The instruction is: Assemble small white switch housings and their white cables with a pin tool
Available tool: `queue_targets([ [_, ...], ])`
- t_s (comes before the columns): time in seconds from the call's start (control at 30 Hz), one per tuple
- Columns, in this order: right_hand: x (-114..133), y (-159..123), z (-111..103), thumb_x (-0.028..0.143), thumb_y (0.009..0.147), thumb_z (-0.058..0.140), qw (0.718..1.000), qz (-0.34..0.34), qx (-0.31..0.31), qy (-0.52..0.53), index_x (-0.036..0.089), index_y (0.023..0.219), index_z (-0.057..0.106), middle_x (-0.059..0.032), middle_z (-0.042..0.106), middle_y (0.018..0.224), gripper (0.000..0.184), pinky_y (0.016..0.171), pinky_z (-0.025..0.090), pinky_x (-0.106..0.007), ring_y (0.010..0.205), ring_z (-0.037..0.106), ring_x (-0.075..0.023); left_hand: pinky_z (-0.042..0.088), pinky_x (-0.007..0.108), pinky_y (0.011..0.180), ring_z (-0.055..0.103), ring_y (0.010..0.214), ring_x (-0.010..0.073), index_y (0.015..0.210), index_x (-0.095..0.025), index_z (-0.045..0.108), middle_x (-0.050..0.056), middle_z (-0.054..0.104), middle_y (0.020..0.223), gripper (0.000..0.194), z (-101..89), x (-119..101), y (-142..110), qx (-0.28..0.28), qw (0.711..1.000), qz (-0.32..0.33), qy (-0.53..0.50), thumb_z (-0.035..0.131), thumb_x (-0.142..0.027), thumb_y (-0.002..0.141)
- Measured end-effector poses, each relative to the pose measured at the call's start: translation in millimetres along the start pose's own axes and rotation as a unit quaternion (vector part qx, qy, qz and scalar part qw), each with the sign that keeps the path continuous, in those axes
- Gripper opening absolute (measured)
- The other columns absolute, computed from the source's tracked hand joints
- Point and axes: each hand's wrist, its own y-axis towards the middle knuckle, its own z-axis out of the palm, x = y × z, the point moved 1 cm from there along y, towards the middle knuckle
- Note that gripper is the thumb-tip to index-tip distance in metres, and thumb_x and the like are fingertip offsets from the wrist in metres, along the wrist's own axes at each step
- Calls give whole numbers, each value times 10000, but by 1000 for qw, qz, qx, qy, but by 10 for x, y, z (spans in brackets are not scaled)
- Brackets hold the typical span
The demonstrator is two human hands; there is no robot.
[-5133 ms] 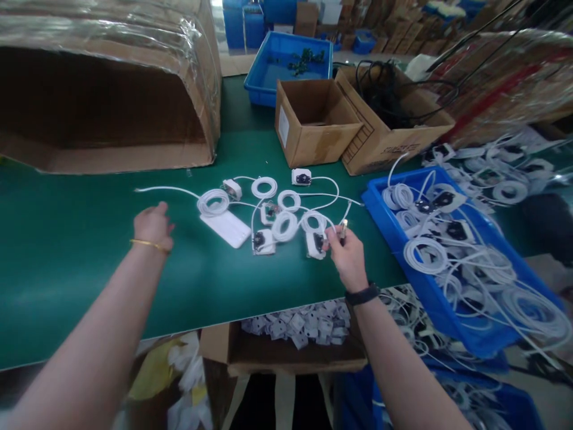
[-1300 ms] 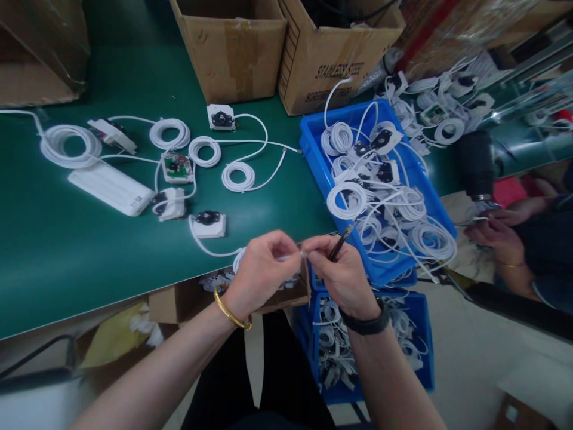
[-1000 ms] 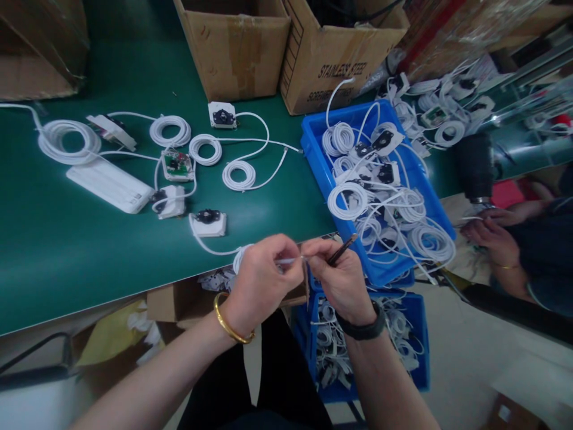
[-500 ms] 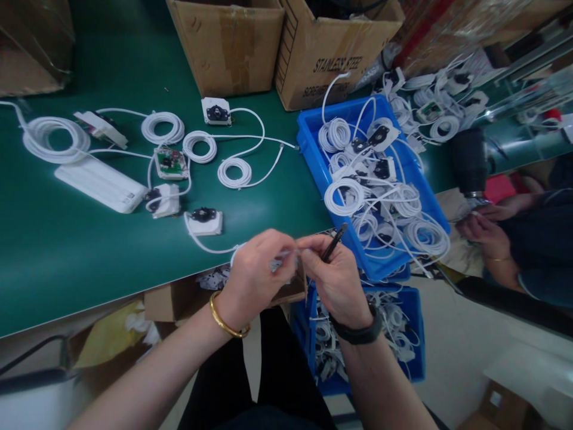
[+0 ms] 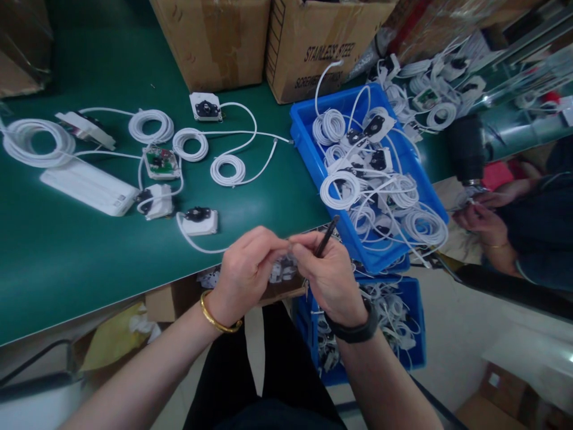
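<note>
"What are the person's hands doing?"

"The left hand point(image 5: 244, 263) and right hand point(image 5: 329, 275) meet fingertip to fingertip just off the front edge of the desk point(image 5: 250, 221). The left fingers are pinched shut around the white cable point(image 5: 197, 245); the right ones grip a slim black tool point(image 5: 326, 237), its upper end pointing up and away."

"And the cable itself?"

"It curves from a white unit with a black fitting point(image 5: 200, 221), near the desk's edge, and disappears behind the left hand. Whatever sits between the fingertips is too small and hidden to make out."

"What lies around them?"

"To the left, more coiled cables and units, one with its green circuit board point(image 5: 161, 162) showing, and a flat white block point(image 5: 89, 186) partly under a large coil point(image 5: 38, 159). To the right, a blue tray point(image 5: 307, 154) heaped with similar units. Farther right, a co-worker's hands point(image 5: 486, 224) are below a black nozzle point(image 5: 467, 146)."
</note>
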Motion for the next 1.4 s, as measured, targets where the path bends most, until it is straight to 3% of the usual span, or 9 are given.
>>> queue_targets([
  [0.13, 2, 15, 8, 303, 684, 752, 999, 16, 2, 32, 173, 766, 668, 70, 463, 488, 176, 375, 196, -199, 387, 261, -37, 457, 255, 731, 555, 839, 143, 939, -166, 557, 52, 585, 878, 122, 4, 3, 1, 29, 999, 14, 12, 472, -105, 878],
  [0.27, 13, 25, -23, 297, 706, 749, 1000, -14, 11, 19, 181, 787, 678, 57, 495, 524, 158, 382, 225, -198, 399, 284, -37, 460, 251, 739, 540, 898, 148, 961, -168, 533, 56, 559, 931, 143, -10, -12, 32, 55, 998, 14, 15, 471, -84, 863],
  [0.47, 32, 25, -49, 300, 738, 725, 997, -63, 5, -33, 201, 821, 688, 7, 598, 673, 135, 427, 309, -213, 493, 428, -75, 462, 233, 709, 550, 808, 126, 914, -176, 537, 33, 561, 888, 70, -28, -24, 87, 32, 999, -22, 10, 534, -133, 858],
  [0.77, -40, 24, -52, 327, 750, 721, 997, -67, -4, -26, 204, 812, 695, 13, 608, 653, 141, 442, 341, -211, 495, 451, -77, 465, 244, 720, 568, 798, 137, 907, -151, 593, 55, 617, 849, 79, 39, -11, 52, -16, 991, 82, 103, 538, -118, 861],
  [0.93, -48, 47, -31, 349, 742, 726, 998, -62, -12, -18, 191, 772, 683, 15, 610, 628, 166, 465, 368, -213, 507, 474, -84, 482, 257, 712, 593, 792, 150, 957, -151, 611, 64, 645, 867, 127, 117, 96, 20, -47, 983, 107, 139, 542, -117, 856],
  [1.07, -77, 92, -32, 426, 774, 673, 996, -69, -19, -47, 174, 687, 651, -2, 596, 597, 267, 473, 384, -226, 523, 503, -105, 464, 261, 654, 578, 719, 149, 936, -152, 616, 52, 637, 798, 105, 148, 74, 20, -31, 977, 111, 181, 549, -145, 855],
  [1.13, -95, 113, -43, 446, 777, 661, 995, -76, -24, -65, 174, 665, 640, -5, 593, 586, 296, 478, 390, -231, 532, 518, -115, 446, 253, 626, 560, 683, 137, 871, -148, 614, 41, 616, 755, 85, 145, 22, 48, -12, 985, 73, 159, 530, -150, 865],
  [1.23, -105, 126, -61, 435, 778, 660, 991, -90, -33, -94, 176, 660, 639, -7, 608, 597, 286, 508, 409, -240, 564, 545, -128, 445, 233, 628, 564, 682, 120, 789, -152, 603, 23, 609, 735, 106, 122, -39, 108, 16, 997, -46, 59, 523, -148, 859],
  [1.4, -52, 97, -76, 328, 796, 662, 981, -125, -37, -143, 186, 668, 651, 8, 642, 632, 191, 580, 428, -240, 603, 561, -125, 418, 212, 537, 544, 604, 106, 748, -159, 578, -3, 609, 682, 102, 74, -20, 184, 82, 959, -244, -120, 574, -233, 818],
])
